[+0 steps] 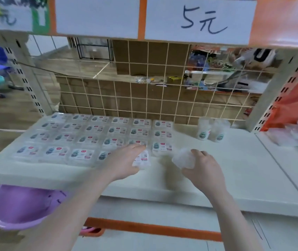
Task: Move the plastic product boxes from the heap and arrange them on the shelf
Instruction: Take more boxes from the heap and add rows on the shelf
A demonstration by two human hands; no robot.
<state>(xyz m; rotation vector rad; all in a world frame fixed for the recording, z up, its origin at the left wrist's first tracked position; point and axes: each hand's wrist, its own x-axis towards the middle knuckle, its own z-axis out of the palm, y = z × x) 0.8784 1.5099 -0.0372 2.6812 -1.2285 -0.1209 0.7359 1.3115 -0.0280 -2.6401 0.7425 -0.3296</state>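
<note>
On the white shelf [217,178], the left hand [124,162] is gripping a clear plastic box [142,160] at the grid's [94,136] 4 o'clock corner, while the right hand [204,169] is curling its fingers around another box [183,158].

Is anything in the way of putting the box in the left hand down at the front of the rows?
Nothing visible is. The left hand holds a box right over the bare gap in the front row on the shelf, between laid boxes. The right hand grips another box off to the side.
</note>
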